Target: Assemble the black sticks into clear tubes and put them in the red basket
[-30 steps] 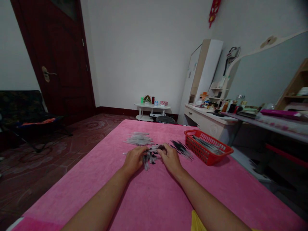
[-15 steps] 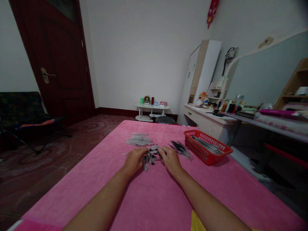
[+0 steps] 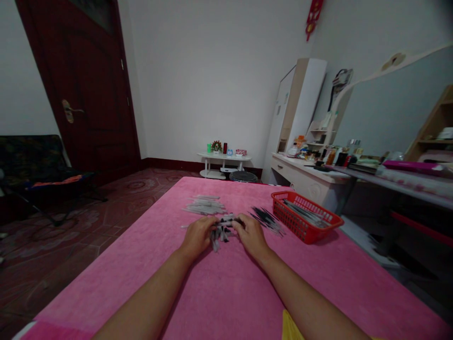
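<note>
Pieces in pale grey and black (image 3: pixel 222 233) lie in a loose pile around the middle of a pink-covered bench (image 3: pixel 219 293), bracketed by a left hand (image 3: pixel 198 234) and a right hand (image 3: pixel 252 234). Over the past second little has changed: the right fingertips have shifted slightly above the pile, while the left hand stays where it was. The adjustment looks like fine fingertip work on one piece rather than a reach for another group. Both hands are curled narrow, and a pale piece appears to span the short gap between them; whether either truly grips it cannot be told.

Nothing around them has visibly shifted, suggesting the work remains at the pile. Pale sticks (image 3: pixel 205 205) lie stacked toward the bench's far left corner, beyond the left hand. Slim dark rods (image 3: pixel 264 217) fan out between the right hand and a red basket (image 3: pixel 307 237), which stands by the right edge, near the far right corner, with grey rods (image 3: pixel 307 214) lying inside it.
</note>
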Tool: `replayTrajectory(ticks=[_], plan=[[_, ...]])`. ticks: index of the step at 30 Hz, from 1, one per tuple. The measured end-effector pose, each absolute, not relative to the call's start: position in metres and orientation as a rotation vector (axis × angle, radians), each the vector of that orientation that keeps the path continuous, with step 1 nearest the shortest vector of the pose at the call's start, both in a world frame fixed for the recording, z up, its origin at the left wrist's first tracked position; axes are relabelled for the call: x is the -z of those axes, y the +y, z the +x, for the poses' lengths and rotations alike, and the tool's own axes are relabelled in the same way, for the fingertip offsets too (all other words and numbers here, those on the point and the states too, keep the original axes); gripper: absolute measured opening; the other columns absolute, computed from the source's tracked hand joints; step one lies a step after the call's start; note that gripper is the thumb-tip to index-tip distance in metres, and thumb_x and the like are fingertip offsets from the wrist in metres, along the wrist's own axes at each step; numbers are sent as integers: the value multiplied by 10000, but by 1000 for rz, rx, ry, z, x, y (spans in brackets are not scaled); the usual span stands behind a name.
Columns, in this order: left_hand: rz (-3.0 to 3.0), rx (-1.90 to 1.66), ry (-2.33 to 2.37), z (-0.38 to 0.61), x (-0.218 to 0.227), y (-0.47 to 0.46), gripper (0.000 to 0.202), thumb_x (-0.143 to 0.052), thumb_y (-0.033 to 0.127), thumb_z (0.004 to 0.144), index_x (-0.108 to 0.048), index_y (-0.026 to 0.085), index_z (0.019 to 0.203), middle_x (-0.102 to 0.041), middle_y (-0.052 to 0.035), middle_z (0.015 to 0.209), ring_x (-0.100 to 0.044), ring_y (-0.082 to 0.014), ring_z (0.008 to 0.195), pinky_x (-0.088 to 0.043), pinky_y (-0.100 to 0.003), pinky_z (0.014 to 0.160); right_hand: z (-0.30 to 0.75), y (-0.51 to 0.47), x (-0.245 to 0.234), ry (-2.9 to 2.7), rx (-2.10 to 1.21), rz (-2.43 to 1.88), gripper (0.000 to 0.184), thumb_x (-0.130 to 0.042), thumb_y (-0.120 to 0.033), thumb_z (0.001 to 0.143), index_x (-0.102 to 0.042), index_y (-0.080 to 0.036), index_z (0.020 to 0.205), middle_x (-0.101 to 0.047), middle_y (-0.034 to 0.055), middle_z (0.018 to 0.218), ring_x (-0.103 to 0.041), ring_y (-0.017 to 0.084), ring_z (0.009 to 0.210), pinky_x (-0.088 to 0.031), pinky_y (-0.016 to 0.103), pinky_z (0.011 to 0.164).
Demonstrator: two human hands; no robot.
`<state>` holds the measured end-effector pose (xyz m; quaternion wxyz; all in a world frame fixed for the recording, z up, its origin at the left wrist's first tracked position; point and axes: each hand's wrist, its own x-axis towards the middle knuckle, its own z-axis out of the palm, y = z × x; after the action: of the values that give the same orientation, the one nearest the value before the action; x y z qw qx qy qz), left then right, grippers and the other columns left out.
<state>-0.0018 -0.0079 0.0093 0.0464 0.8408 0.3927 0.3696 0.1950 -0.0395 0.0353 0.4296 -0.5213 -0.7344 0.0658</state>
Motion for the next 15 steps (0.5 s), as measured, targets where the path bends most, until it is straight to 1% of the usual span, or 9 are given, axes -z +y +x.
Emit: replayTrajectory(ticks=[2,3,6,8,12,15], plan=[[2565,-1124,1201,-2,-8,-8,280,-491,92,816,-626,207,1031,-691,-50,952,-634,-189,884,-476,-279,763,195,-40,-35,-1842,-168,-1324,274,-465,-303,884,-585,-197,661,-590,-4,616,-520,141,599,-321,225,559],[2557,-1132,1203,-1,-7,-7,284,-489,91,815,-628,206,1035,-692,-52,959,-635,-189,892,-477,-280,769,195,-40,-35,-1838,-171,-1329,279,-461,-311,887,-586,-197,666,-590,-4,616,-521,142,598,-321,226,558],[2517,-1176,1211,-1,-6,-6,290,-481,101,825,-628,205,1052,-695,-59,985,-638,-186,908,-481,-282,786,195,-40,-35,-1811,-166,-1296,179,-507,-305,860,-613,-197,765,-628,2,704,-539,145,647,-341,226,593],[2511,-1184,1203,-2,-6,-6,291,-475,105,830,-629,204,1057,-695,-59,990,-639,-184,902,-482,-281,777,195,-39,-34,-1815,-172,-1269,147,-519,-283,846,-615,-197,778,-633,4,720,-542,147,663,-346,227,606],[2537,-1150,1183,-2,-7,-5,312,-477,93,820,-631,206,1066,-693,-57,1000,-633,-187,911,-482,-290,780,195,-40,-35,-1843,-233,-1281,240,-474,-285,863,-578,-199,665,-573,-12,594,-517,145,603,-324,226,562],[2528,-1170,1177,-2,-6,-5,328,-488,91,809,-629,207,1082,-692,-61,1017,-631,-189,926,-482,-295,798,194,-43,-38,-1820,-234,-1309,227,-463,-288,864,-579,-198,690,-573,-14,599,-521,145,603,-323,225,558]])
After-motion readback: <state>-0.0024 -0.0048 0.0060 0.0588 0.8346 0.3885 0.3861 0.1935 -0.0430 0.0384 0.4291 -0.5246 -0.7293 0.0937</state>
